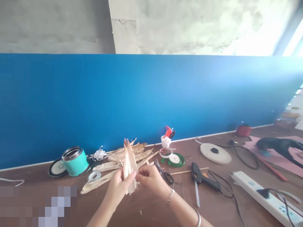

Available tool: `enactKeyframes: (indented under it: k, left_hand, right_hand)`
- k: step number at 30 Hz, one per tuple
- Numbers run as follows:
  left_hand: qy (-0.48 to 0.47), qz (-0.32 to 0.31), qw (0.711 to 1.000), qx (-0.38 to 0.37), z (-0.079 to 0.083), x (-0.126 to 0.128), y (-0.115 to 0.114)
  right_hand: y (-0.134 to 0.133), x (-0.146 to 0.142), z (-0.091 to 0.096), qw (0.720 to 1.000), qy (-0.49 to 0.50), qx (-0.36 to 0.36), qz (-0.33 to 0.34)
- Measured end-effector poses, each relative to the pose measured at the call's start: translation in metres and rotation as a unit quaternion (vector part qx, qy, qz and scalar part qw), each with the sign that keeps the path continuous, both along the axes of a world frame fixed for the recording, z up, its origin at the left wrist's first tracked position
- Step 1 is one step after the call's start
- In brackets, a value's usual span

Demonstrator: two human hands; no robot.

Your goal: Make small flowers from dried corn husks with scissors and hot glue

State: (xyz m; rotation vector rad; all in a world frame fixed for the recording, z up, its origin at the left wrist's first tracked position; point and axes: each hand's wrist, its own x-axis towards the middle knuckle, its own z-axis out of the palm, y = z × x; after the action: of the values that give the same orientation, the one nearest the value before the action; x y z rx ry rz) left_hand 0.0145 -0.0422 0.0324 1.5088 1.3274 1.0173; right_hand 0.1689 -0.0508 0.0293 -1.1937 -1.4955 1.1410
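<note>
Now both hands grip a husk bundle left of the glue gun

Upright above the table (146,214), the husk bundle (129,162) stands well to the left of the glue gun (201,178), its pale strips fanning a little at the top. The left hand (118,186) wraps round the bundle's lower part from the far side, thumb pressed against the front. The right hand (151,178) meets it from the side nearer the glue gun, fingertips pinched on the bundle's lower edge. Both hands are closed on the same bundle and nearly touch each other. A bracelet (170,196) sits on the right wrist.

Between the right hand and the glue gun lie scissors (166,175), and a thin stick (187,171) runs from near them to the gun's body. Behind the glue gun and a little left sits a green ribbon roll (176,160); farther back still, a cup (166,140) of pens stands against the blue wall (142,101). Loose husks (118,157) lie heaped left of the glue gun, behind the held bundle. Farther left come a tape roll (94,175) and then a teal pot (75,161). Right of the glue gun, a white disc (215,153) lies toward the wall and a power strip (265,197) lies nearer the person, with the gun's black cord (224,186) trailing that way.
</note>
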Motion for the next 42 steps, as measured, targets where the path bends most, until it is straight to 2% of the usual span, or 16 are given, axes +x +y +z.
enactKeyframes:
  k: [3, 6, 9, 12, 16, 23, 30, 36, 42]
  left_hand:
    - [0.007, 0.025, 0.999, -0.023, -0.001, -0.003, 0.002]
    - [-0.047, 0.049, 0.996, -0.064, 0.002, -0.003, -0.001]
    - [-0.079, 0.064, 0.993, -0.067, 0.006, 0.001, -0.005]
    - [-0.059, 0.058, 0.995, -0.050, 0.008, 0.003, -0.008]
    - [-0.043, 0.044, 0.997, -0.046, 0.011, 0.005, -0.010]
    - [-0.115, 0.007, 0.987, -0.113, 0.019, 0.008, -0.017]
    - [-0.072, -0.003, 0.991, -0.111, 0.020, 0.006, -0.014]
    - [-0.006, -0.010, 0.996, -0.088, 0.014, 0.007, -0.010]
    - [-0.038, -0.021, 0.994, -0.096, 0.012, 0.008, -0.009]
  right_hand:
    - [0.002, 0.003, -0.001, 1.000, -0.019, -0.001, 0.014]
    - [0.005, 0.006, -0.003, 0.999, -0.024, -0.036, 0.023]
    - [0.007, 0.010, -0.001, 0.997, -0.002, -0.063, 0.043]
    - [0.005, 0.013, 0.004, 0.996, 0.024, -0.066, 0.057]
    - [0.002, 0.011, 0.008, 0.998, 0.001, -0.049, 0.035]
    - [0.003, 0.012, 0.003, 0.996, 0.005, -0.073, 0.055]
    - [0.001, 0.012, 0.005, 0.996, -0.025, -0.043, 0.068]
    - [-0.002, 0.009, 0.008, 0.995, -0.091, 0.014, 0.034]
    - [-0.003, 0.004, 0.004, 0.997, -0.062, 0.010, 0.048]
